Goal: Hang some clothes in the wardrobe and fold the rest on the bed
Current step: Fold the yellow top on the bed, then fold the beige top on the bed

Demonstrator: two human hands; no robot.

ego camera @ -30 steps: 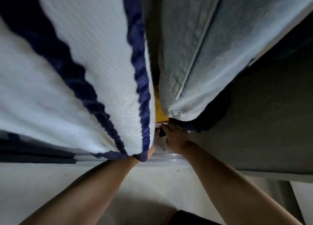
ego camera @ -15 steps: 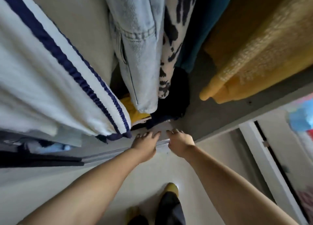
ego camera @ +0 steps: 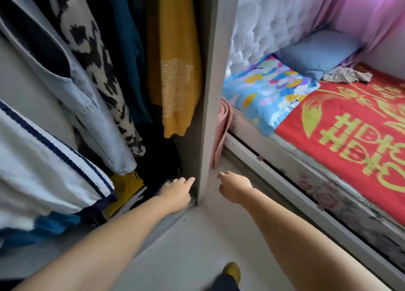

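Both hands, left hand (ego camera: pixel 176 192) and right hand (ego camera: pixel 235 186), flank the wardrobe panel (ego camera: pixel 207 115), empty.

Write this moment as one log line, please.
stage: at wardrobe | left hand: empty, open | right hand: empty, loosely curled | hung: yellow garment | bed: crumpled cloth

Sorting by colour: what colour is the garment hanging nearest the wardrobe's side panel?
Mustard yellow garment, with a pale dotted band, seen in the head view.

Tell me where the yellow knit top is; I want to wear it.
In the head view, the yellow knit top hangs rightmost in the wardrobe, between the teal garment and the grey side panel.
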